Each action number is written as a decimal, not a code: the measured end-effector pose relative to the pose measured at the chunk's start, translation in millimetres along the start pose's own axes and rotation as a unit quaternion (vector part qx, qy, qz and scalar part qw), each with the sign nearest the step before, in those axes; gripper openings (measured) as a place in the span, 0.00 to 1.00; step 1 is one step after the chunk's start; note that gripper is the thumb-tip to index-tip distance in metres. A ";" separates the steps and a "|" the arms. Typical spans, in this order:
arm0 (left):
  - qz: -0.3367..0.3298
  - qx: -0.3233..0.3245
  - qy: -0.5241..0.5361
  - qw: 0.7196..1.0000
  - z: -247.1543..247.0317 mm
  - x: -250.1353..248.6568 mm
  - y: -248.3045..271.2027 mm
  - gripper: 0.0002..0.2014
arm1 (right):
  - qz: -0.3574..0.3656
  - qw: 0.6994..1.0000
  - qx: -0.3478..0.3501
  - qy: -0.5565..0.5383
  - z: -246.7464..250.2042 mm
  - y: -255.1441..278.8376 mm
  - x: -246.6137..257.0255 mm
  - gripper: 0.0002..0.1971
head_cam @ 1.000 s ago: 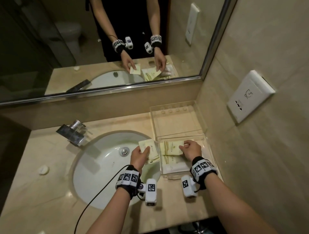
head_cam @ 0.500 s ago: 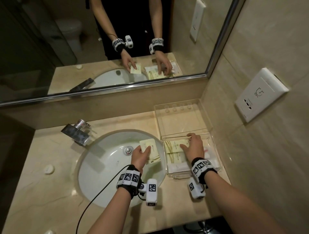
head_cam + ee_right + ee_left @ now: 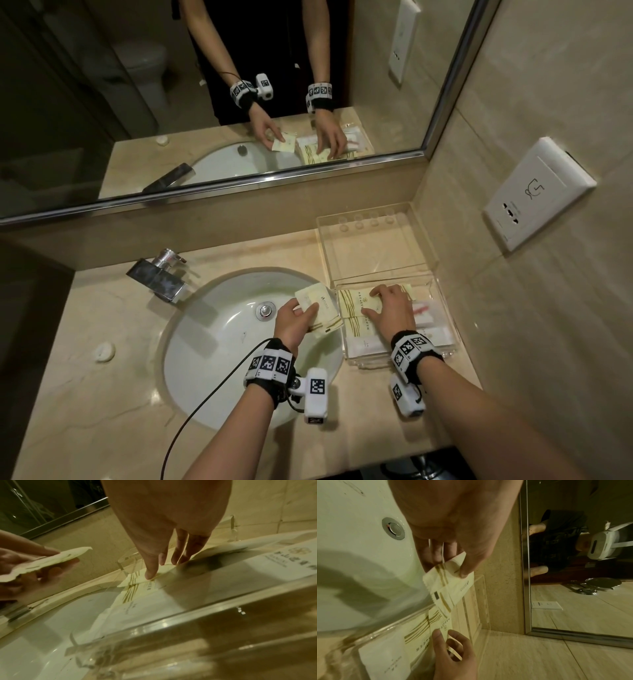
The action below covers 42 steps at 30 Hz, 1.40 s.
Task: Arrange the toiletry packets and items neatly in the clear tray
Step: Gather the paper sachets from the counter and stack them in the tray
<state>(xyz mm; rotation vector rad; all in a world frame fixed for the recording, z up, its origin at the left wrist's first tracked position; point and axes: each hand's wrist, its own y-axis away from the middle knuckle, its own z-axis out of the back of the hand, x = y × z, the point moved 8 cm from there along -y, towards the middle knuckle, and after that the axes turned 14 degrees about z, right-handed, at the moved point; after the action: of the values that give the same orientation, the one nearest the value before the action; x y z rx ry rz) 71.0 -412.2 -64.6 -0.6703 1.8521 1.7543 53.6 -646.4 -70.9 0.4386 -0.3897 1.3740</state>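
Observation:
The clear tray (image 3: 449, 330) sits on the counter, right of the sink. Inside lie cream packets with gold stripes (image 3: 354, 303) (image 3: 440, 622) (image 3: 137, 580), white packets (image 3: 364, 344) and small items by the right wall. My right hand (image 3: 390, 306) (image 3: 164, 562) is in the tray, its straight fingers pressing the top cream packet flat. My left hand (image 3: 294, 317) (image 3: 452, 566) hovers over the sink's right rim. It pinches a few cream packets (image 3: 318, 305) (image 3: 448, 588) (image 3: 51, 561) between thumb and fingers, just left of the tray wall.
A second clear tray piece (image 3: 375, 246) lies behind the tray, against the mirror ledge. The white basin (image 3: 222, 342) with its drain (image 3: 264, 310) is under my left hand, the faucet (image 3: 161, 277) at its back left. A wall socket (image 3: 537, 193) is on the right; a small white cap (image 3: 104, 353) lies at the left.
My right hand has laid its cream packet down in the tray and spread its fingers flat on it. The left hand has stayed over the sink rim with its packets.

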 end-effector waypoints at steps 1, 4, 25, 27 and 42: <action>-0.001 0.005 0.002 1.000 -1.5 -0.7 0.4 0.14 | 0.001 1.000 0.008 0.007 -1.0 -0.3 -0.2 0.18; -0.018 0.018 0.009 1.000 -5.9 -4.9 1.6 0.14 | -0.005 1.000 -0.008 0.020 1.5 -1.5 -2.1 0.15; -0.019 0.130 -0.013 0.991 -44.8 -15.1 9.1 0.15 | -0.093 0.886 0.042 -0.452 37.3 4.5 14.9 0.15; -0.033 0.134 -0.055 0.989 -53.0 -17.0 8.6 0.16 | -0.042 0.905 0.052 -0.420 44.1 1.8 21.0 0.14; -0.027 0.124 0.030 0.991 -62.7 -42.1 5.5 0.17 | -0.081 0.872 0.014 -0.483 60.1 -7.1 19.8 0.17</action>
<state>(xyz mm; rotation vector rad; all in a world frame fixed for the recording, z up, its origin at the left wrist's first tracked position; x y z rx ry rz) 97.7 -473.9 -29.9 -0.6733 2.0297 1.4522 63.0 -661.6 -9.7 1.1578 -1.1205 0.9065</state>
